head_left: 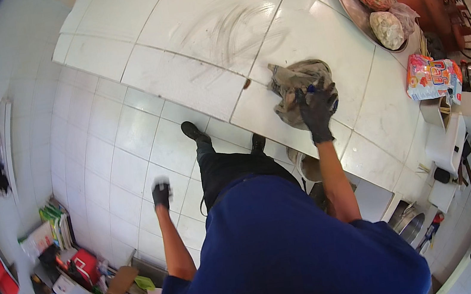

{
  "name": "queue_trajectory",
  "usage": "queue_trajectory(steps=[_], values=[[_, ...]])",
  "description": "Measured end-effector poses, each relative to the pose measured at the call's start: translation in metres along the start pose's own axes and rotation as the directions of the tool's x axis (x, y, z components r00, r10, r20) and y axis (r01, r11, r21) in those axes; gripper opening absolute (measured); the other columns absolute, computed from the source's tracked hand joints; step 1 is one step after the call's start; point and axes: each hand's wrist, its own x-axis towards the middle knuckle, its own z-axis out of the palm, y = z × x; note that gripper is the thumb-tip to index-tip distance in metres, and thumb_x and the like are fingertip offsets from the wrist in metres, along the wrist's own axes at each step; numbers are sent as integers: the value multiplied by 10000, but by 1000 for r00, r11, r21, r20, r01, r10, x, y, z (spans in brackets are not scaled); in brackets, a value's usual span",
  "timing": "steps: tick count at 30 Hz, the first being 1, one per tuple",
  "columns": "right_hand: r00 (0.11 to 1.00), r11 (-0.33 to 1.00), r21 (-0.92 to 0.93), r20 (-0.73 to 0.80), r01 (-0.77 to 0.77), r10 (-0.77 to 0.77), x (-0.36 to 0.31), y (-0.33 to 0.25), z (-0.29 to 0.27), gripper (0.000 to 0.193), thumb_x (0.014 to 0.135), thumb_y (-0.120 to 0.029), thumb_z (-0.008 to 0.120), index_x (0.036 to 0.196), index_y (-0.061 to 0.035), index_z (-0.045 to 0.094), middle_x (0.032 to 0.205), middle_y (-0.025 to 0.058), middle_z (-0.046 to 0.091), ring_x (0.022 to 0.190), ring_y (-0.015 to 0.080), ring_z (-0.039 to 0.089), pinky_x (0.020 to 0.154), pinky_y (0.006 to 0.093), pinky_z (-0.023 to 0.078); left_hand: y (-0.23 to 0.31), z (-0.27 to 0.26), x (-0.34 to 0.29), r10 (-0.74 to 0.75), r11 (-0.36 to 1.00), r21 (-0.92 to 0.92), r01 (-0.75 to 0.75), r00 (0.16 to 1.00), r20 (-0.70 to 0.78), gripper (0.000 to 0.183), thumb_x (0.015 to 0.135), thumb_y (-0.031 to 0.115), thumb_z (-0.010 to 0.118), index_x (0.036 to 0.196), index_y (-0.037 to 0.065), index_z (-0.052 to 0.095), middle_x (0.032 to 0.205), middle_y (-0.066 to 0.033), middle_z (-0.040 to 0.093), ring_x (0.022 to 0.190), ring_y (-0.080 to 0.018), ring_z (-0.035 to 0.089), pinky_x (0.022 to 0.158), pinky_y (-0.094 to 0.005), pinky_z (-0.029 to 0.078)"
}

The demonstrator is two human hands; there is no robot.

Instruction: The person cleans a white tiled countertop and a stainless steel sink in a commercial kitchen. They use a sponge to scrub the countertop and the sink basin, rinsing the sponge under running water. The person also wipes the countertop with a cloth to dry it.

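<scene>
Crumpled grey-brown rag [294,81] bunched on the white tiled surface [196,38], close to its near edge, smear arcs spreading up and left of it. Pinned from the near side by the gloved right hand [318,110], fingers curled down into the cloth, arm stretched forward. Long axis of the bundle roughly across the reach. Gloved left hand [161,193] well apart, low over the floor tiles [121,145], loosely closed, holding nothing visible. Round tray [351,7] of bagged food far right.
</scene>
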Motion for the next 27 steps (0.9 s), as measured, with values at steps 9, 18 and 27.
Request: queue_trajectory(steps=[9,18,27], values=[[898,894,-89,74,440,-435,244,-171,70,408,820,-392,417,997,-52,553,962,147,571,902,289,511,740,450,369,-203,-199,-18,-959,156,-468,870,248,141,251,774,356,526,708,115,515,604,-105,547,496,-261,512,473,-374,436],[845,863,26,188,505,-500,122,-284,47,475,803,-351,416,1252,-197,416,1346,60,328,1267,258,245,1014,549,69,107,-278,195,-365,919,-212,331,919,-146,347,798,380,523,1092,201,477,953,-117,576,725,-263,567,605,-392,436],[953,871,-404,221,281,-205,138,-253,95,513,858,-359,329,1294,-89,320,1339,98,324,1213,277,300,994,502,132,70,-318,206,-473,881,-55,470,868,-151,329,807,359,535,1079,188,468,936,-118,587,687,-248,582,544,-368,440]])
